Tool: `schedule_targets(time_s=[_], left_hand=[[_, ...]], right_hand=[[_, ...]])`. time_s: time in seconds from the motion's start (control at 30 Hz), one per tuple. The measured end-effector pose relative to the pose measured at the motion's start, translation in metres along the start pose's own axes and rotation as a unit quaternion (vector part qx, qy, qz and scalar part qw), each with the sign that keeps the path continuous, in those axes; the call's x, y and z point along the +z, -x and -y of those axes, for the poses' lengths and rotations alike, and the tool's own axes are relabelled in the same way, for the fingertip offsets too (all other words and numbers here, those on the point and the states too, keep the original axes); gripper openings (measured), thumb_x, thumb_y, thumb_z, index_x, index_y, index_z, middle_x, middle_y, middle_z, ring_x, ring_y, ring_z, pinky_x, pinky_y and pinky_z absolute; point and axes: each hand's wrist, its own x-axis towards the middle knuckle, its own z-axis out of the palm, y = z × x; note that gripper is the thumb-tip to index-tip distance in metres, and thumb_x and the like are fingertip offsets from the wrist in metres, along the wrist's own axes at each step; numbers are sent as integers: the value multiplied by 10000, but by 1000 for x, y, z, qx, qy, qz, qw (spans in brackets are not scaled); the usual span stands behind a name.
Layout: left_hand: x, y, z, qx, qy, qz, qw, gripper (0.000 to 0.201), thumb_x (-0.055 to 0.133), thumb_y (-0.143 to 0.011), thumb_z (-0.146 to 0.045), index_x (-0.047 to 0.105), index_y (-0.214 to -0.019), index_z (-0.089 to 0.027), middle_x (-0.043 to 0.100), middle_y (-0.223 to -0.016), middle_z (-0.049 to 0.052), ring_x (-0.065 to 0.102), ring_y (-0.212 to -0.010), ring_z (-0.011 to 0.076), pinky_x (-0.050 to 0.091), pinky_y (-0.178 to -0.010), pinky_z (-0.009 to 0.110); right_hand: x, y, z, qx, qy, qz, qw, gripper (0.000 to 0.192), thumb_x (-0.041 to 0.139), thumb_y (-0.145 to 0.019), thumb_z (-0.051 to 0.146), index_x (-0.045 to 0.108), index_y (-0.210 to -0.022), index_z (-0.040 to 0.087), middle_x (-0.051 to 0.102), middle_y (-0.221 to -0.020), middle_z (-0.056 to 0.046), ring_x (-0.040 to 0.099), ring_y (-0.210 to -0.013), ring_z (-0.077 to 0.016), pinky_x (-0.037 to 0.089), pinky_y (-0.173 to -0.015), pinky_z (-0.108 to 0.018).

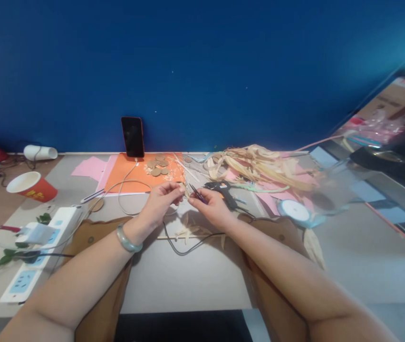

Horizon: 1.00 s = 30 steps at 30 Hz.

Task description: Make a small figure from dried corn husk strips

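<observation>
Over the middle of the desk, my left hand point(161, 202) is closed, thumb and fingertips pinching a small strip of pale dried husk point(187, 193). My right hand point(215, 206), just beside it, is closed round a dark, slim tool with two pointed prongs point(196, 192) and a purplish part. Its points face the husk strip; whether it is scissors or tweezers I cannot tell. Behind my right hand lies a black glue gun point(224, 190). A heap of dried husks point(259, 164) spreads beyond it. Loose husk scraps point(188, 230) lie below my hands.
An orange sheet point(117, 175) carries several round wooden discs point(156, 171). A phone point(132, 137) leans on the blue wall. To the left are a red paper cup point(42, 190), a power strip point(22, 282) and cables. A ribbon spool point(294, 210) lies right.
</observation>
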Motion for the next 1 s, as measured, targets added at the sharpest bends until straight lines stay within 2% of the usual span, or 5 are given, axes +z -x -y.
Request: schedule_targets(time_s=[0.27, 0.67, 0.83, 1.0], left_hand=[[0, 1, -2, 0, 0, -7, 1000, 246, 734, -681, -338, 606, -748, -139, 580, -612, -15, 507, -553, 73, 401, -552, 205], [-2, -2, 4, 8, -14, 14, 1000, 206, 688, -716, -317, 573, -709, -147, 554, -585, -24, 495, -541, 71, 407, -552, 205], [-1, -1, 3, 5, -10, 12, 1000, 214, 695, -706, -322, 570, -705, -149, 562, -578, -25, 493, -521, 68, 400, -541, 205], [3, 3, -2, 2, -10, 7, 1000, 225, 706, -691, -324, 558, -697, -155, 569, -569, -23, 503, -517, 74, 401, -535, 211]], right_hand=[[0, 0, 1, 1, 13, 1, 1000, 251, 603, -771, 391, 547, -695, 158, 445, -612, 27, 375, -599, -94, 314, -571, -233], [0, 0, -1, 3, 7, 19, 1000, 217, 606, -768, 366, 562, -719, 159, 477, -642, 21, 399, -603, -96, 329, -588, -241], [0, 1, -2, 4, -14, 21, 1000, 288, 630, -758, 436, 550, -692, 167, 443, -589, 39, 374, -556, -84, 306, -546, -234], [2, 2, 0, 53, -82, 5, 995, 498, 365, -863, 623, 552, -724, 182, 339, -459, 62, 296, -434, -85, 247, -456, -242]])
